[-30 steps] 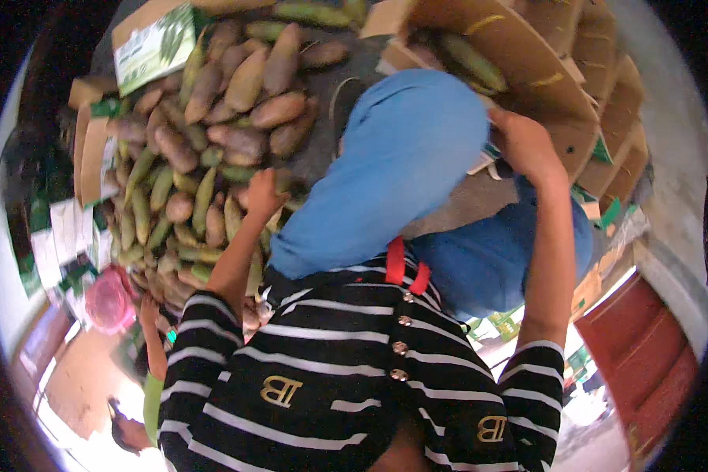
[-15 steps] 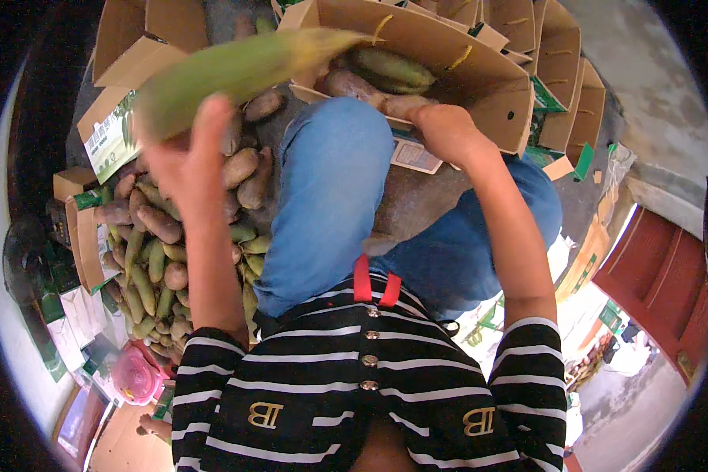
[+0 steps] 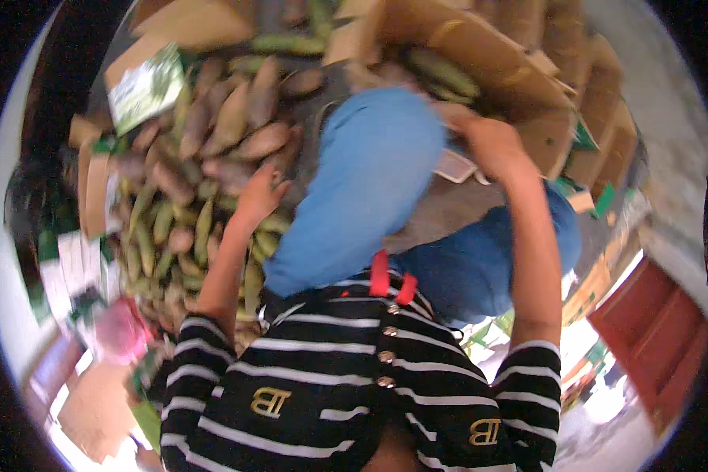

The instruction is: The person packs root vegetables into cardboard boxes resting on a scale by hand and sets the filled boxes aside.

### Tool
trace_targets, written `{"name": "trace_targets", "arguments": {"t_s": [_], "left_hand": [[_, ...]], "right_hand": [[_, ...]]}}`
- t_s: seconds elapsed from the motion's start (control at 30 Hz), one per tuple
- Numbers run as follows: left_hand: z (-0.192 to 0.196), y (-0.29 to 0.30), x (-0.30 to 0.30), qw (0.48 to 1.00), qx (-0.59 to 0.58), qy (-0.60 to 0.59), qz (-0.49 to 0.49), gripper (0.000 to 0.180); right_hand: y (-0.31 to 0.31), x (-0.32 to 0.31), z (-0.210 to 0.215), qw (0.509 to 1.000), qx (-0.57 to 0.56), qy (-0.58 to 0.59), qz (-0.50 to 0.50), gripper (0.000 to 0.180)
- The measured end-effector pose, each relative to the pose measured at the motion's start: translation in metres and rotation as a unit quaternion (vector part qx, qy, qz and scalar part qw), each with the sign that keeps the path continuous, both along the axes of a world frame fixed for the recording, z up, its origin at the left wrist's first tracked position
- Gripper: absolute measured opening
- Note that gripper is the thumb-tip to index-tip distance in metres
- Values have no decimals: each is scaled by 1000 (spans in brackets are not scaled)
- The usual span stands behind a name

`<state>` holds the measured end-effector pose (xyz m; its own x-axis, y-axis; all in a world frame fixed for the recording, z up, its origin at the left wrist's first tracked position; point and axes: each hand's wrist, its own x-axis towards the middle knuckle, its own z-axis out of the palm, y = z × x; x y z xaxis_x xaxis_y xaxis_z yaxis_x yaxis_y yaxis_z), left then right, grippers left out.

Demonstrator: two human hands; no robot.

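Note:
My left hand (image 3: 261, 195) is low over a heap of brown-skinned, tuber-like vegetables (image 3: 228, 118), beside my bent left knee. Its thumb and a finger look apart, with nothing seen between them; motion blurs the fingertips. My right hand (image 3: 492, 145) is closed at the near edge of an open cardboard box (image 3: 519, 86), its fingers partly hidden. Inside that box lie long green cucumber-like vegetables (image 3: 440, 75) and brown ones, which my knee partly covers.
Smaller green vegetables (image 3: 165, 224) fill the near part of the heap. Two long green ones (image 3: 287, 44) lie beyond it. More open cartons (image 3: 602, 102) stand at the far right. A pink plastic object (image 3: 118, 330) sits at the left, and a red door (image 3: 645, 330) at the right.
My left hand has let go of a long green vegetable it was lifting and has come down to the heap. My right hand stays at the box edge. The view has shifted.

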<state>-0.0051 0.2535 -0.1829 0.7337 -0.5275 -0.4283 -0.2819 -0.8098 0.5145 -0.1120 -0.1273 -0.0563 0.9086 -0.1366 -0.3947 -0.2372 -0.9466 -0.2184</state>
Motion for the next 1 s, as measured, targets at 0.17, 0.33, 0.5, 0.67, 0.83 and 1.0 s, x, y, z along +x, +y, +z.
{"name": "trace_targets", "arguments": {"t_s": [0.17,0.33,0.5,0.67,0.83,1.0], "left_hand": [[-26,35,-13,987,160,2,31,34],[-37,97,-20,960,102,-173,193,37],[-35,163,-6,898,222,-237,296,44],[-18,207,-1,864,409,-226,187,52],[-27,232,10,861,440,-182,178,52],[-42,211,15,901,371,-227,2,47]], "right_hand": [[-10,-4,1,1000,17,16,-12,34],[-2,8,2,999,7,37,-3,29],[0,4,1,1000,14,17,3,26],[-8,1,-3,1000,28,3,5,26],[-11,1,-7,999,29,4,15,25],[-10,1,-5,999,47,11,-14,23]]}}
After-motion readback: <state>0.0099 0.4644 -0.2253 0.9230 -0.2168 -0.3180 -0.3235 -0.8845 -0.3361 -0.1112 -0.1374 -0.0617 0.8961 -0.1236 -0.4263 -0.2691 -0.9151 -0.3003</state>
